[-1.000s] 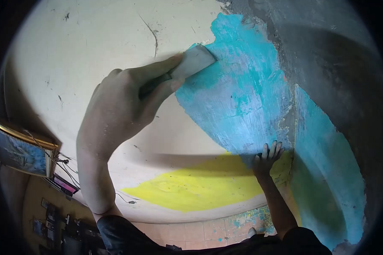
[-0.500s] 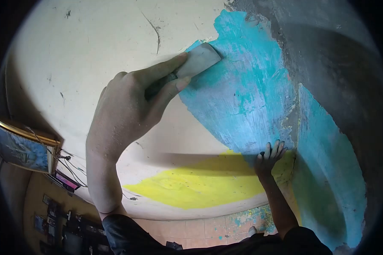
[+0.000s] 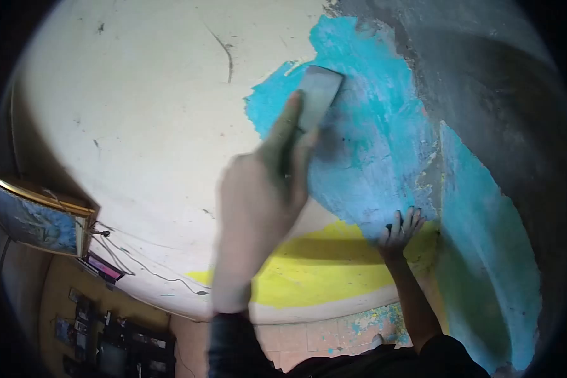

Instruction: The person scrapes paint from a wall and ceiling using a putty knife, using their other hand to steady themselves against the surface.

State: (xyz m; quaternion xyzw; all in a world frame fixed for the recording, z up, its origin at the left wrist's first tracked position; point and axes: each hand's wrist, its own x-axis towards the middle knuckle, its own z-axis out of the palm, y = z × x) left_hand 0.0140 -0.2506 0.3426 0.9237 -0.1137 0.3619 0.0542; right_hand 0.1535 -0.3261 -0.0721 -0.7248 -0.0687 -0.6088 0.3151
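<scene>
In the middle of the view, my left hand is closed round a flat grey scraper, somewhat blurred. The scraper's broad blade points up and lies over the turquoise patch of the wall, near its edge with the cream paint. Lower right, my right hand rests on the wall with its fingers spread, where turquoise meets the yellow area. A small dark thing shows beside its fingers, too small to name.
Grey bare wall lies at the upper right, past the corner. A gold-framed picture and loose cables are at the left. Paint flakes lie on the tiled floor. Dark shelving stands lower left.
My left hand has moved right with the scraper, whose blade has turned more upright. More turquoise shows at the patch's left edge, where the hand was. My right hand has stayed in place.
</scene>
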